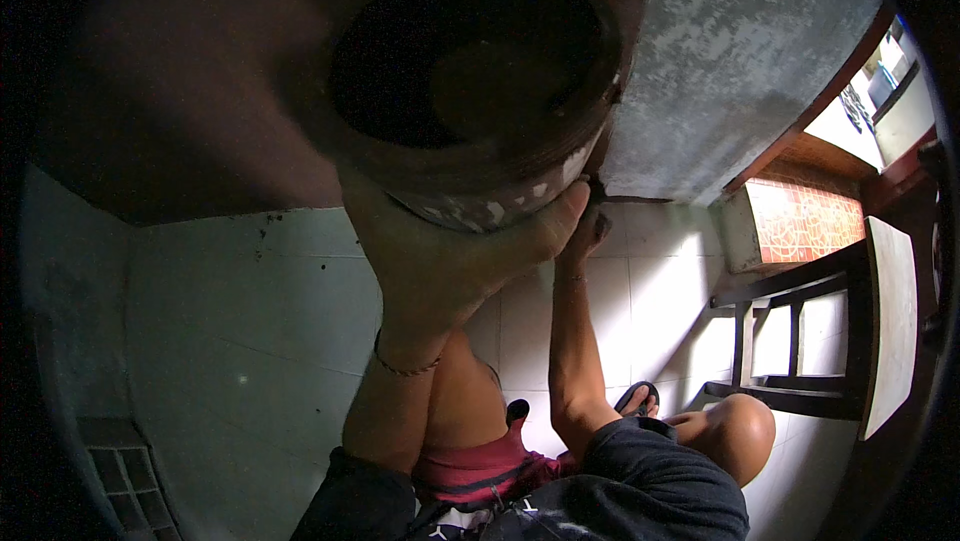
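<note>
My left hand (455,251) is wrapped around the near side of a round tub (490,191), held up close in front of me. Brown stains coat the tub's rim, and whitish patches show on its lower side. Its open top faces me; the inside is dark, with a dull brown patch, and I cannot make out what it holds. Beyond the tub, my right hand (597,229) is closed, low near the foot of the wall corner. A small dark shape lies just above its fingers, too dim to name.
A brown wall (200,131) stands ahead and left, meeting a mottled grey wall (740,71) at the corner. Pale tiles cover the floor (250,341). At right are a dark wooden chair (800,321) and an orange-patterned tiled step (805,221). A dark rack (130,471) stands lower left.
</note>
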Action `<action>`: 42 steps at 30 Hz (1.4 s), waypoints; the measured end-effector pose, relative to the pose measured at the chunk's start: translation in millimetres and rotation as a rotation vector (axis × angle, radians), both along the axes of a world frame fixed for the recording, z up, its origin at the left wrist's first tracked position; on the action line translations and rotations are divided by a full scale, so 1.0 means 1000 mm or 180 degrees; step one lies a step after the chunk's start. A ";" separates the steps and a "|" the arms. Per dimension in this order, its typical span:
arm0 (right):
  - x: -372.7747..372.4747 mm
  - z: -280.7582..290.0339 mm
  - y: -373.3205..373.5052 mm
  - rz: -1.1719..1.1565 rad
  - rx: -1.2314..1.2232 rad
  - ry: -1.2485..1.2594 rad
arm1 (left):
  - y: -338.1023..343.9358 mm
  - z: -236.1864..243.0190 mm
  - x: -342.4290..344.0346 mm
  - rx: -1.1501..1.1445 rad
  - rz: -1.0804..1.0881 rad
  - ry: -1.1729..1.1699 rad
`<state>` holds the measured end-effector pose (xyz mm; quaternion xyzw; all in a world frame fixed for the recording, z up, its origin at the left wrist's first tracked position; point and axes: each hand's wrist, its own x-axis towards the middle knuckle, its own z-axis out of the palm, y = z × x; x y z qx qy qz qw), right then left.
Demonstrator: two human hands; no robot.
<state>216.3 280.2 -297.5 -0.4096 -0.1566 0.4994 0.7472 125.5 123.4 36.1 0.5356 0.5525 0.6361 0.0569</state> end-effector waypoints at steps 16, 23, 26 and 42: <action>-0.040 -0.139 -0.020 -0.0037 -0.0013 -0.0072 | 0.001 0.002 -0.002 0.0492 0.0027 0.0196; -0.055 -0.088 0.006 0.0436 0.0518 0.0687 | -0.001 0.003 -0.007 0.0574 -0.0168 0.0007; -0.052 -0.066 -0.005 0.0648 0.0697 0.1098 | -0.001 0.005 -0.007 0.0441 -0.0029 0.0177; -0.063 -0.074 -0.006 0.0305 0.0552 0.1009 | -0.003 0.007 -0.003 0.0255 -0.0305 -0.0460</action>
